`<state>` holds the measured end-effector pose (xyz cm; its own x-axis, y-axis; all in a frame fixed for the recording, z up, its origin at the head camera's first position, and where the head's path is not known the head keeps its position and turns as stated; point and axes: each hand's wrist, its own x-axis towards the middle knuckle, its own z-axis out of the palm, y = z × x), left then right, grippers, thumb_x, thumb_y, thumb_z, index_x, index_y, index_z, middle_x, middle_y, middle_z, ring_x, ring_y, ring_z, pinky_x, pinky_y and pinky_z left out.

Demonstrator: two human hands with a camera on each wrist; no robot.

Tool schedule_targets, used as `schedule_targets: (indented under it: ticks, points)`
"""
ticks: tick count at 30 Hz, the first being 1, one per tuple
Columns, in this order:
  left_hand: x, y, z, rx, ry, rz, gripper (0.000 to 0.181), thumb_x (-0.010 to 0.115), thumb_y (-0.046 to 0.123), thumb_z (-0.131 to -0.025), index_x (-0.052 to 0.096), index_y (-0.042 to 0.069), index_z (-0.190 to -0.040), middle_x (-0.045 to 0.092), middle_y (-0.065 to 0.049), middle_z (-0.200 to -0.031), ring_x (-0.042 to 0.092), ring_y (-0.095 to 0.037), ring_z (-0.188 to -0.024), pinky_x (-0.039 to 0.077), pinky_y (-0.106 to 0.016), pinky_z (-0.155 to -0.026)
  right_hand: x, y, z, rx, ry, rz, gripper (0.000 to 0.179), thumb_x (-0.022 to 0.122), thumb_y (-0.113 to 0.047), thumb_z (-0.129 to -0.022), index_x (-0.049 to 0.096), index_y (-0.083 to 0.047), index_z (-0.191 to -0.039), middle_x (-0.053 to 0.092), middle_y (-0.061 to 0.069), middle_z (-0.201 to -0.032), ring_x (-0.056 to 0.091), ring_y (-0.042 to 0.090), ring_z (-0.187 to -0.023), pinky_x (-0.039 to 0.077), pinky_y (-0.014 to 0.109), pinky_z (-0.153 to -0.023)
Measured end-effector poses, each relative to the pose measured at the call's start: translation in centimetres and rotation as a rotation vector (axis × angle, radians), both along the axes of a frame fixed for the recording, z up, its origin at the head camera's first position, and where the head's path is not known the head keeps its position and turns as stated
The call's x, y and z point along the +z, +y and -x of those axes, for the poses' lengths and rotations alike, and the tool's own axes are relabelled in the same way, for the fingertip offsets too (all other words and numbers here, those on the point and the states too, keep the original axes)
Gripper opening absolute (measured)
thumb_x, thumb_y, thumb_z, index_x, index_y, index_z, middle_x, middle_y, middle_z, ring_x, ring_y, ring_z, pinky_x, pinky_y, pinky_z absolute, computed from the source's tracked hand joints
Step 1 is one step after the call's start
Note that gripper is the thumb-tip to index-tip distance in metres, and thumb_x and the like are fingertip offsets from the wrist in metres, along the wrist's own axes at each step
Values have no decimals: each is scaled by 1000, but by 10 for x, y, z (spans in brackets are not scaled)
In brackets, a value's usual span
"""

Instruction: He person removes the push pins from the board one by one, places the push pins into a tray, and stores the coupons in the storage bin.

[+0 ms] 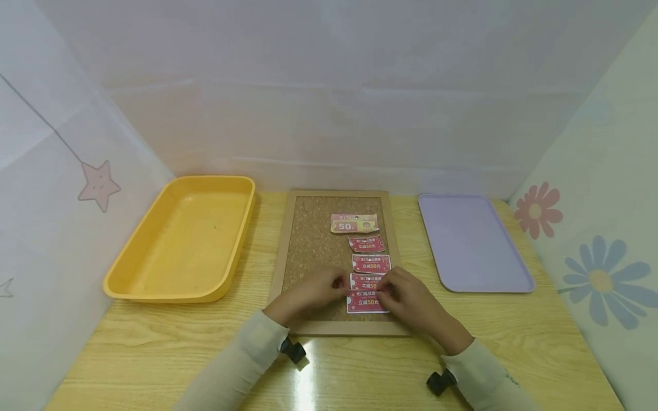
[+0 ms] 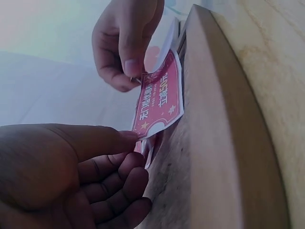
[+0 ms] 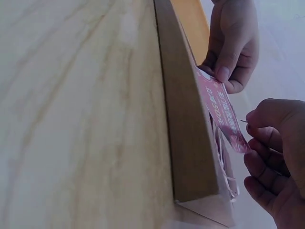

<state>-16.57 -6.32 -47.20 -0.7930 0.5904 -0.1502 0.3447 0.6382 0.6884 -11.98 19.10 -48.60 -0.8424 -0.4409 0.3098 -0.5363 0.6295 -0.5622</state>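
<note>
My left hand [image 1: 316,290] pinches the left edge of a red paper coupon [image 1: 366,302] between thumb and fingers. This coupon lies over the lower part of the corkboard [image 1: 315,245], and in the left wrist view it looks slightly bent. In my right hand [image 3: 279,148] the thumb and forefinger pinch a thumbtack [image 3: 243,121], its thin point showing toward the coupon. The other right fingers are close to the coupon's right end. Above it, a column of red coupons [image 1: 371,264] and a larger pink-yellow coupon [image 1: 354,224] are on the cork, with tack heads visible on them.
A deep yellow tray [image 1: 187,245] stands left of the board on the wooden table [image 1: 354,371]. On the right lies a shallow lilac tray [image 1: 475,242]. The corkboard has a raised wooden frame [image 1: 349,328]. White fabric walls [image 1: 349,125] surround the back and sides.
</note>
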Motion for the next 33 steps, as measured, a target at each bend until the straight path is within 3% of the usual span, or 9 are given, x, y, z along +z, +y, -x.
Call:
schedule_targets:
  ticks: [10, 20, 27, 33]
  points:
    - [16, -17, 1, 58, -32, -24, 12, 64, 26, -95, 64, 15, -90, 61, 5, -84, 57, -11, -76, 49, -29, -68, 10, 9, -4, -10, 11, 13, 11, 71, -15, -89, 65, -20, -96, 58, -13, -96, 57, 5, -86, 50, 27, -75]
    - [32, -34, 1, 112, 24, -46, 10, 63, 24, -96, 64, 15, -95, 63, 5, -88, 59, -11, -83, 50, -30, -74, 8, 26, -2, 2, 51, 32, 13, 71, -10, -88, 65, -14, -99, 58, -12, -99, 55, 5, -89, 52, 31, -76]
    - [45, -48, 3, 187, 55, -38, 10, 64, 25, -95, 65, 15, -96, 64, 5, -89, 60, -11, -85, 50, -32, -77, 7, 42, 1, -54, 115, -28, 17, 73, -10, -86, 63, -18, -98, 58, -9, -96, 57, 10, -87, 52, 33, -73]
    - [54, -65, 6, 223, 130, -32, 13, 64, 26, -96, 64, 13, -96, 65, 3, -89, 62, -13, -85, 51, -34, -76, 10, 53, 1, -89, 126, -29, 16, 74, -12, -86, 63, -18, -97, 58, -10, -95, 56, 9, -87, 51, 31, -73]
